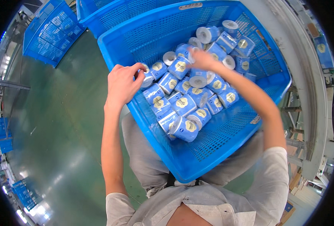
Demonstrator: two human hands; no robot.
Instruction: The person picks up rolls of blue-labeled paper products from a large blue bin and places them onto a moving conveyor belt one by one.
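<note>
Many wrapped toilet paper rolls [185, 104], blue with pale yellow labels, lie heaped in a large blue plastic basket [152, 130] in front of me. At the basket's left rim, my left hand [124, 83] is closed, thumb and forefinger against a toilet paper roll [147, 80] just inside the wall. The fingers partly cover that roll. My right hand [204, 60] reaches across the basket onto the far middle of the heap, among several rolls. Motion blurs its fingers, so whether it grips a roll cannot be made out.
Behind this basket stands another blue basket [116, 19]. A third blue basket [54, 35] sits on the green floor [74, 124] at the far left. Along the right runs a long grey metal frame [302, 71]. My knees are against the near side of the basket.
</note>
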